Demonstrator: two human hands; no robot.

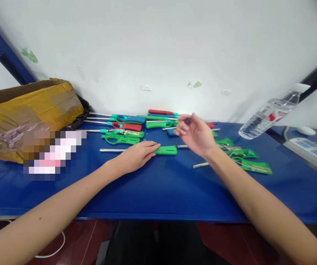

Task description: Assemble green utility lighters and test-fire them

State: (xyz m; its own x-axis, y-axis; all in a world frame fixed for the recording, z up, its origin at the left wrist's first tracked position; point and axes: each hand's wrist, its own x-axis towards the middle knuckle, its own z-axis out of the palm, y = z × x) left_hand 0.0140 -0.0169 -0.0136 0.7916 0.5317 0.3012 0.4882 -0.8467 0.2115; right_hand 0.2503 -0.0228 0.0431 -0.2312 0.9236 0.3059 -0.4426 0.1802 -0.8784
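Note:
My left hand (143, 152) lies across a green gas lighter (166, 150), fingers over its body and holding it to the table. The lighter's metal tube points left, and its handle end sticks out to the right. My right hand (195, 134) is raised just right of that end, fingers curled around a screwdriver (188, 120) with a dark handle. Its thin shaft slants down toward the lighter's handle end; I cannot tell whether the tip touches. Right of my right hand lie opened green lighter halves (256, 166) with metal tubes and inner parts showing.
Behind my left hand lie a red lighter (126, 126), a blue lighter (132, 119) and an opened green shell (122, 138). A taped cardboard box (31, 117) stands left beside a blurred-out patch. A tilted water bottle (271, 112) and a power strip (310, 151) are at right.

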